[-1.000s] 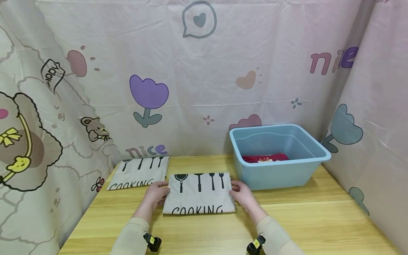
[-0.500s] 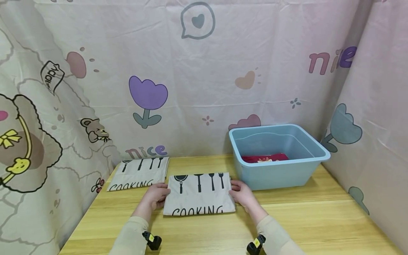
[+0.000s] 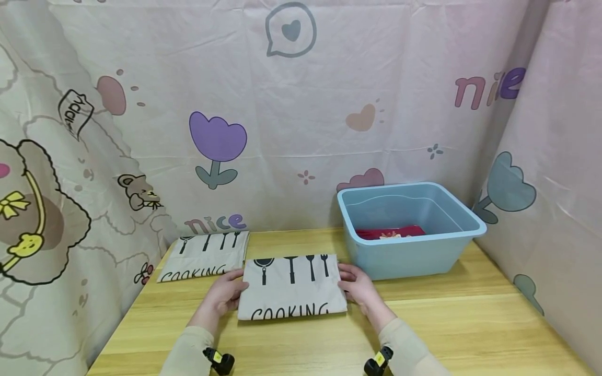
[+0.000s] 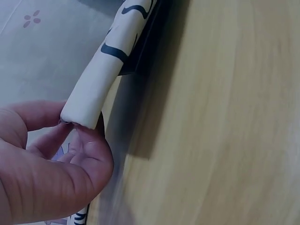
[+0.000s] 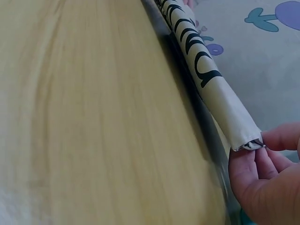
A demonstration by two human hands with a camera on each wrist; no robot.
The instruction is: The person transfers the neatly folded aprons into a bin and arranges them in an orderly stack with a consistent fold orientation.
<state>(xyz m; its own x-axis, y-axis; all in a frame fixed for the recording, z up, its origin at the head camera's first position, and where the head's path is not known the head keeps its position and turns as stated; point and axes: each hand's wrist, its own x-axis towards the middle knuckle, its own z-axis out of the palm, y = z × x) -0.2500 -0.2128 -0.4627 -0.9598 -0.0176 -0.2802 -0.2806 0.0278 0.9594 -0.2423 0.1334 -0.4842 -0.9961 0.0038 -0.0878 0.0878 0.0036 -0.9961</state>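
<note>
A folded white cloth (image 3: 292,287) printed with black kitchen utensils and the word COOKING lies between my two hands in the head view. My left hand (image 3: 224,293) pinches its left edge, thumb on top and fingers curled beneath. On the opposite edge, my right hand (image 3: 359,287) grips in the same way. Both wrist views show the thick folded front edge (image 4: 91,89) over a dark shadow on the table. The fingertips under the cloth are partly hidden. Behind my left hand lies a second folded cloth (image 3: 207,256) with the same print.
A light blue plastic tub (image 3: 400,261) stands at the back right, close to my right hand, with a dark red item (image 3: 390,233) inside. The wooden table (image 3: 470,324) meets a printed curtain (image 3: 291,198) at the back and both sides.
My left hand has shifted slightly left and toward me. The left end of the held cloth has come with it, so the cloth sits a little tilted. My right hand has hardly moved.
</note>
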